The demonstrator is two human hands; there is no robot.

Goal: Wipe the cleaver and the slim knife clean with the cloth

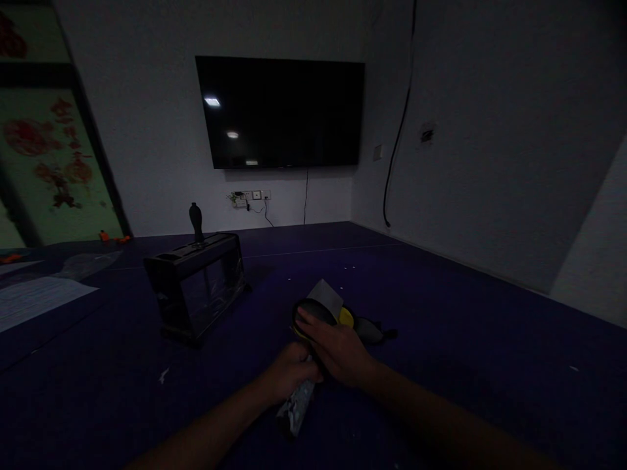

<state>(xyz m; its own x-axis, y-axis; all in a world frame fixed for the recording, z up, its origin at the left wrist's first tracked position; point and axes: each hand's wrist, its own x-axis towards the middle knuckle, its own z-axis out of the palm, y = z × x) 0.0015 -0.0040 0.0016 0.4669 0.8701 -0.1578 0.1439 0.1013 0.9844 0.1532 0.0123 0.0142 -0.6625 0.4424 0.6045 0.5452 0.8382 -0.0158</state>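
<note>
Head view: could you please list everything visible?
Television: one, black, back wall
Sockets: several, white, below television
Hanging cable: one, black, right wall
Decorations: several, red, far left
Floor: one, purple, lower half
Boxy frame: one, black, left
Papers: at least two, white, left
Small items: several, orange, far left
Scraps: several, white, across floor
Long piece: one, silvery, lower centre
Round piece: one, dark grey, centre
Yellow part: one, yellow, centre
Left hand: one, bare, around long piece
Right hand: one, bare, on round piece

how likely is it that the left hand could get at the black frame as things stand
Probably not straight away: the left hand appears closed around a silvery object. The black frame stands ahead to the left, with nothing visibly blocking it.
</note>
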